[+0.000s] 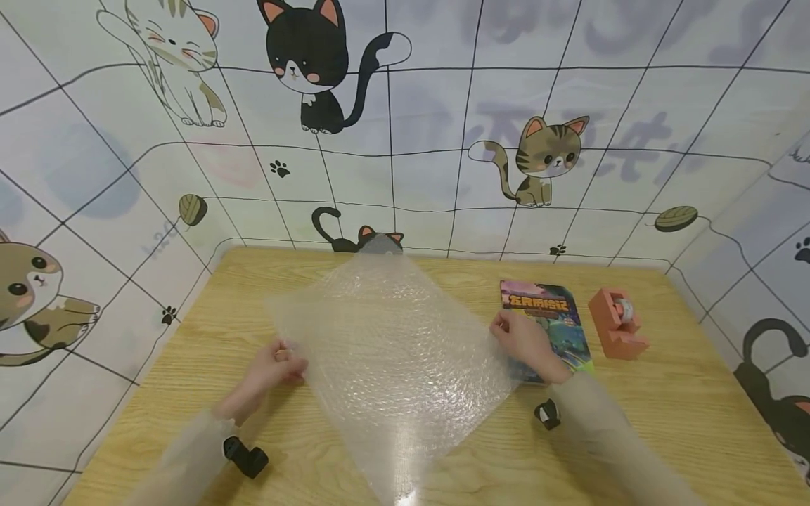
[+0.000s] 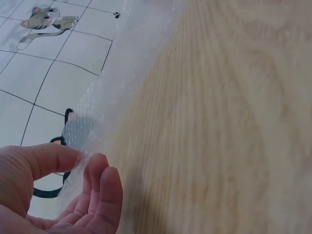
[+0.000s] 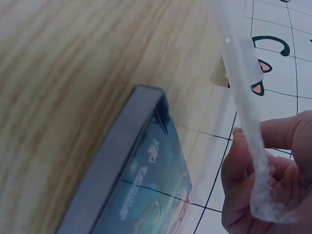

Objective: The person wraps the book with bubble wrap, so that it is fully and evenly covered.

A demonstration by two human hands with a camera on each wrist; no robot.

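Observation:
A sheet of clear bubble wrap (image 1: pixel 392 344) is spread in a diamond shape between the two hands in the head view. My left hand (image 1: pixel 268 372) pinches its left edge between thumb and fingers; in the left wrist view the hand (image 2: pixel 73 190) holds the film (image 2: pixel 112 92) at the fingertips. My right hand (image 1: pixel 525 341) grips the right corner, above a colourful book (image 1: pixel 563 330). Through the right wrist view, the wrap's edge (image 3: pixel 243 92) runs down into the curled fingers of the hand (image 3: pixel 273 175), beside the book (image 3: pixel 151 180).
A pink tape dispenser (image 1: pixel 616 327) stands right of the book on the wooden table (image 1: pixel 671 393). Behind the table rises a white backdrop (image 1: pixel 430 176) with a black grid and cartoon cats, which also covers both sides.

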